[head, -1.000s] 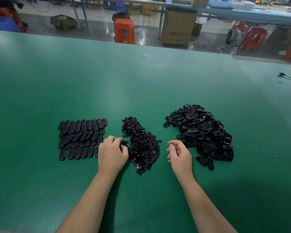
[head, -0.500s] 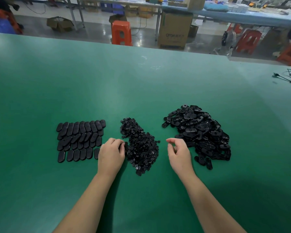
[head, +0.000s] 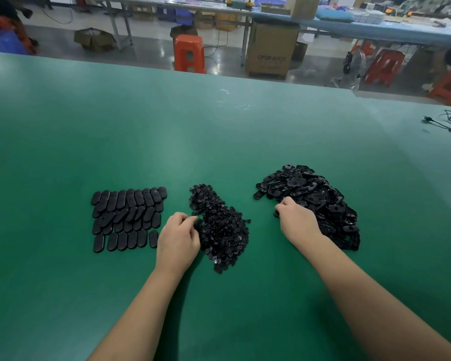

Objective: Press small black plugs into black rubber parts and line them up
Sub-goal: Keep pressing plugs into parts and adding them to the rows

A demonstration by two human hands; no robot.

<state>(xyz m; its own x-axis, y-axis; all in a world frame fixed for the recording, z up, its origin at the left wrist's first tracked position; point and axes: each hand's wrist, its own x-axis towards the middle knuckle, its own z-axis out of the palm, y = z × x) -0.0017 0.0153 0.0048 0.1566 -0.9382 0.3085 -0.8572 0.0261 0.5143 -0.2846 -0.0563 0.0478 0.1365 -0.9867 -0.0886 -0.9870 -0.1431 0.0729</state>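
Note:
On the green table (head: 219, 142) a heap of small black plugs (head: 221, 225) lies in the middle. A bigger heap of loose black rubber parts (head: 315, 201) lies to its right. Oval rubber parts lined up in rows (head: 126, 217) sit to the left. My left hand (head: 179, 238) is at the left edge of the plug heap, thumb and fingers curled together and pinching a plug. My right hand (head: 297, 220) is at the near left edge of the rubber parts heap, its fingers curled round one part.
Black cables (head: 448, 123) lie at the table's far right edge. Beyond the far edge stand an orange stool (head: 189, 53), a cardboard box (head: 271, 48) and red stools (head: 384, 66) on the floor.
My right hand has moved right and forward from between the two heaps to the rubber parts heap. My left hand stays at the edge of the plug heap.

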